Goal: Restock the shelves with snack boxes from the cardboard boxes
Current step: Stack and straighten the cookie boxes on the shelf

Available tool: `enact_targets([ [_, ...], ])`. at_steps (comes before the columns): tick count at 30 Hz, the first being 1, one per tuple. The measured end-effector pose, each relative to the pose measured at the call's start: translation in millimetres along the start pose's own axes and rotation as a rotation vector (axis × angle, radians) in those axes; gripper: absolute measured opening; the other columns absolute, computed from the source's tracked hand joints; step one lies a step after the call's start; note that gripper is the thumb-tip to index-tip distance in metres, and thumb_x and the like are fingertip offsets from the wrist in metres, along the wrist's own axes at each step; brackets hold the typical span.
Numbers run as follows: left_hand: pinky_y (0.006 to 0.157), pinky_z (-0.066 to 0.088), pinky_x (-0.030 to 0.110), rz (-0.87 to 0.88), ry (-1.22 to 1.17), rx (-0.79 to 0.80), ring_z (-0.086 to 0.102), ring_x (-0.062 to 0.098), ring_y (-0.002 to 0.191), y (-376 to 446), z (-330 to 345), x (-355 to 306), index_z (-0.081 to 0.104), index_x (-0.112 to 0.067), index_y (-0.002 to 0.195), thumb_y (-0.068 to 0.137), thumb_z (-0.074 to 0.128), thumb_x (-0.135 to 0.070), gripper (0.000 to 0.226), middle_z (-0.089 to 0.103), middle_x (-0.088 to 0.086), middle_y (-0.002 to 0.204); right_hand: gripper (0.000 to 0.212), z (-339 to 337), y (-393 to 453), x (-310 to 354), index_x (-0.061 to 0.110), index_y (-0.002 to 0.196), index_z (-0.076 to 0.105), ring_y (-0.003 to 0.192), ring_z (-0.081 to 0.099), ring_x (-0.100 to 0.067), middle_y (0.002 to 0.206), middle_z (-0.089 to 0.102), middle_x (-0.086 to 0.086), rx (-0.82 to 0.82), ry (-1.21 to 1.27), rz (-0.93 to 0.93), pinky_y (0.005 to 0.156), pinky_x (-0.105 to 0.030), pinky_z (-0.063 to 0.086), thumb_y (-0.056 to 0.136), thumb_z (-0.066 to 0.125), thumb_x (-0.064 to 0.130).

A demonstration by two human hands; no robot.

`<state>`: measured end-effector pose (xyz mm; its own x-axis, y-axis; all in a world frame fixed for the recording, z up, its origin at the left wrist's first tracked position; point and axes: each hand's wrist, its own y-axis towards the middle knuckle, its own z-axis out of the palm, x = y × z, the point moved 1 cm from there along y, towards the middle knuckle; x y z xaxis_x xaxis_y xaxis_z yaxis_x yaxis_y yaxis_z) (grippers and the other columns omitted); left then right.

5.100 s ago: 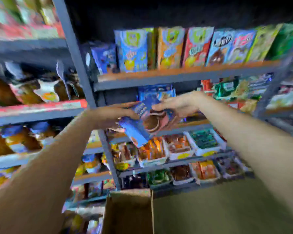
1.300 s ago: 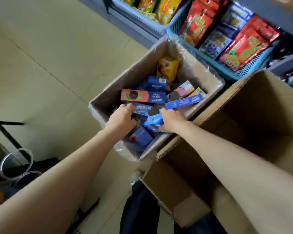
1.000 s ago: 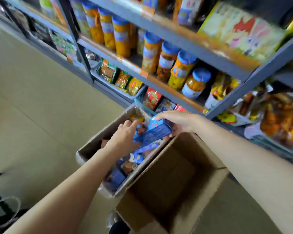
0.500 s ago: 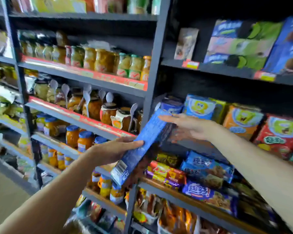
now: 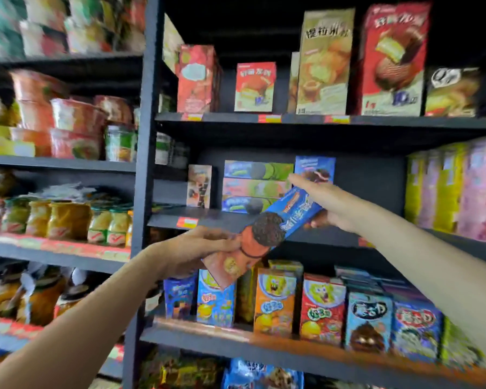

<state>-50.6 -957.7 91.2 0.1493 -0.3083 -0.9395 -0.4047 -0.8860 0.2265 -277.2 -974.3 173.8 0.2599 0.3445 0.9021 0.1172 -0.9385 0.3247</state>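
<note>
A long blue and brown cookie box (image 5: 264, 237) is held tilted in front of the middle shelf (image 5: 208, 217). My left hand (image 5: 191, 251) grips its lower brown end. My right hand (image 5: 326, 203) holds the upper blue end, thumb under the box and fingers stretched toward the stacked blue-and-green boxes (image 5: 253, 186). A blue upright box (image 5: 314, 168) stands just behind my right fingers. The cardboard boxes are out of view.
A dark metal upright (image 5: 143, 164) divides the shelving. Jars (image 5: 68, 217) and bowls fill the left bays. Red and tan snack boxes (image 5: 326, 66) stand on the top shelf, pink and yellow ones (image 5: 460, 192) at right, cartoon boxes (image 5: 275, 301) below.
My view has risen from the cardboard boxes on the floor to the shelves. Both hands have lifted the blue box higher and turned it, its brown face now showing, toward the middle shelf.
</note>
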Motion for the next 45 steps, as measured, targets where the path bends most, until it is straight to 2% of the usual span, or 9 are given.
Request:
enact_targets([
  [5, 0.064, 0.051, 0.015, 0.052, 0.062, -0.033, 0.065, 0.004, 0.072, 28.2, -26.0, -13.0, 0.065, -0.011, 0.096, 0.083, 0.062, -0.017, 0.014, 0.071, -0.001, 0.085, 0.023, -6.4, 24.8, 16.3, 0.005, 0.106, 0.057, 0.044, 0.061, -0.012, 0.079, 0.065, -0.012, 0.085, 0.286, -0.089, 0.043, -0.019, 0.049, 0.088, 0.062, 0.020],
  [9, 0.087, 0.050, 0.025, 0.051, 0.214, 0.046, 0.062, 0.012, 0.097, 64.4, -33.1, -15.0, 0.059, -0.003, 0.115, 0.071, 0.076, -0.027, 0.053, 0.067, 0.006, 0.109, 0.003, 9.4, 55.5, 26.6, 0.004, 0.089, 0.061, 0.052, 0.064, -0.011, 0.069, 0.068, -0.006, 0.123, 0.432, -0.214, 0.056, -0.018, 0.055, 0.086, 0.060, 0.004],
  [14, 0.080, 0.056, 0.020, 0.184, -0.090, -0.006, 0.068, 0.009, 0.083, 115.6, -25.1, -23.3, 0.063, -0.013, 0.099, 0.087, 0.060, -0.006, 0.014, 0.071, 0.003, 0.097, 0.052, 39.1, 87.7, 19.4, 0.025, 0.127, 0.047, 0.094, 0.055, -0.001, 0.114, 0.057, 0.009, 0.169, -0.522, -0.388, 0.075, -0.010, 0.043, 0.081, 0.072, 0.019],
  [19, 0.078, 0.057, 0.021, 0.176, -0.104, -0.088, 0.069, 0.014, 0.084, 125.1, -57.5, -19.6, 0.061, -0.015, 0.102, 0.088, 0.059, -0.007, 0.016, 0.068, 0.005, 0.103, 0.066, 33.7, 117.1, 17.0, 0.037, 0.136, 0.043, 0.098, 0.060, 0.001, 0.117, 0.062, 0.009, 0.264, -0.566, -0.379, 0.085, -0.018, 0.051, 0.080, 0.073, 0.017],
  [22, 0.080, 0.055, 0.025, 0.204, -0.156, -0.459, 0.068, 0.016, 0.083, 125.5, -107.0, -18.3, 0.057, -0.007, 0.107, 0.087, 0.061, -0.005, 0.021, 0.063, 0.013, 0.106, 0.068, 34.1, 144.2, 15.4, 0.039, 0.136, 0.043, 0.115, 0.052, -0.014, 0.131, 0.052, 0.006, 0.269, -0.842, -0.404, 0.096, -0.028, 0.045, 0.078, 0.075, 0.025],
  [25, 0.095, 0.043, 0.035, 0.133, 0.383, -0.770, 0.056, 0.028, 0.112, 130.4, -142.6, -11.0, 0.040, -0.005, 0.135, 0.083, 0.065, -0.005, 0.058, 0.054, 0.014, 0.128, 0.068, 46.8, 166.2, 7.8, 0.036, 0.136, 0.045, 0.118, 0.047, -0.013, 0.131, 0.049, 0.010, 0.373, -1.035, -0.390, 0.097, -0.025, 0.039, 0.077, 0.076, 0.024],
  [31, 0.070, 0.029, 0.010, 0.138, 1.024, -0.465, 0.053, 0.018, 0.102, 151.7, -134.1, -9.3, 0.058, -0.018, 0.125, 0.088, 0.058, -0.009, 0.038, 0.059, 0.006, 0.123, 0.043, 57.7, 195.7, -13.0, 0.018, 0.121, 0.061, 0.095, 0.057, -0.019, 0.097, 0.057, 0.003, 0.345, -1.061, -0.297, 0.080, -0.025, 0.048, 0.080, 0.072, 0.016],
  [36, 0.088, 0.038, 0.019, 0.099, 1.217, -0.353, 0.055, 0.016, 0.112, 173.0, -134.9, -10.0, 0.058, -0.021, 0.127, 0.088, 0.055, -0.006, 0.042, 0.060, 0.000, 0.128, 0.019, 40.4, 196.6, -7.0, 0.008, 0.099, 0.074, 0.073, 0.054, -0.008, 0.095, 0.072, -0.005, 0.205, -1.216, -0.360, 0.050, -0.004, 0.035, 0.080, 0.070, 0.008],
  [45, 0.096, 0.035, 0.023, 0.058, 1.226, -0.315, 0.045, 0.021, 0.127, 190.4, -125.4, -7.3, 0.048, -0.024, 0.136, 0.087, 0.037, 0.008, 0.059, 0.049, 0.001, 0.140, 0.014, 37.0, 199.3, -28.8, 0.008, 0.089, 0.075, 0.096, 0.062, -0.020, 0.096, 0.071, -0.005, -0.027, -1.211, -0.361, 0.076, -0.025, 0.044, 0.081, 0.065, 0.003],
])
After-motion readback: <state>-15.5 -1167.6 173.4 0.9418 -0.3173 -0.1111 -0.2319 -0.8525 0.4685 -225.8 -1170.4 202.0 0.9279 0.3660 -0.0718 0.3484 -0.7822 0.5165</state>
